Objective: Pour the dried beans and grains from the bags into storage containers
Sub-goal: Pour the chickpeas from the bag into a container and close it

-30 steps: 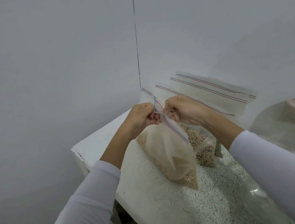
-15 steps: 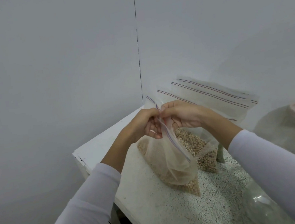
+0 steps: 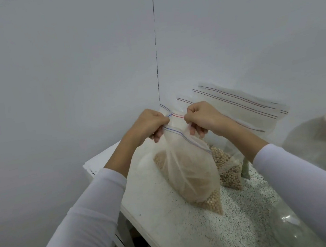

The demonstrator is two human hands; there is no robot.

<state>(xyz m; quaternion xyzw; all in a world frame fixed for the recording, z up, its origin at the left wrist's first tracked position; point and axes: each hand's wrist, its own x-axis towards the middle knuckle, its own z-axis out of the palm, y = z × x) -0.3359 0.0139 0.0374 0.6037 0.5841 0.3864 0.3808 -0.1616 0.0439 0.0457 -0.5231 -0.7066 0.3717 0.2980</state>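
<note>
My left hand (image 3: 150,124) and right hand (image 3: 202,117) pinch the bag (image 3: 190,173) top. Below my fingers, beans may spill if I yank.

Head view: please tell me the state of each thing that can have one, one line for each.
front zip bag: upright on the table, zip strip partly pulled open, beans inside
left hand: fingers pinch the bag's top edge
right hand: fingers pinch the bag's top edge
second bag of beans: leaning behind, untouched
glass jar: pink lid on
</note>
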